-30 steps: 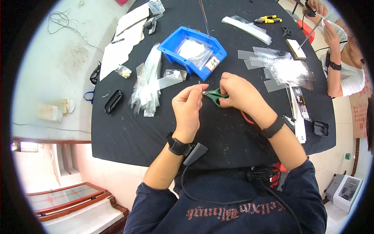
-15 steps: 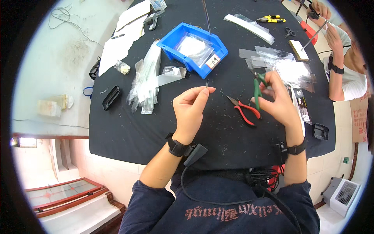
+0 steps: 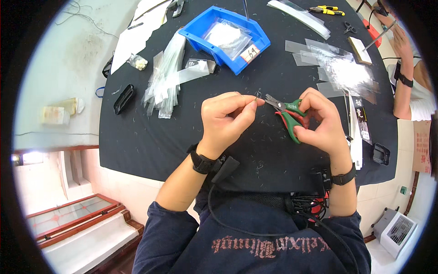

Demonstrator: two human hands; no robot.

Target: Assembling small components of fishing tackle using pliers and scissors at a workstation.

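Observation:
My left hand (image 3: 229, 116) is closed, thumb and forefinger pinching something tiny and dark whose kind I cannot make out. Thin strands stand out from those fingertips. Fingers of my right hand (image 3: 322, 122) are wrapped round the green handles of small scissors (image 3: 292, 125). The blades of these scissors point left, their tips just short of my left fingertips and slightly parted. Red handles show beside the green ones. They look like the red-handled pliers lying on the table, mostly hidden behind the scissors and my right hand.
Beyond my hands stands a blue bin (image 3: 211, 49) holding bagged white material. Clear plastic strips (image 3: 166, 84) lie left, clear sleeves (image 3: 342, 73) right. A black tray (image 3: 124, 99) sits far left. Yellow-handled pliers (image 3: 327, 10) lie at the back. A co-worker's arm (image 3: 404, 77) reaches in from the right.
My right hand has brought the scissors left and turned their blades toward my left fingertips. The pinch of my left hand has shifted slightly right. The view has tilted a little.

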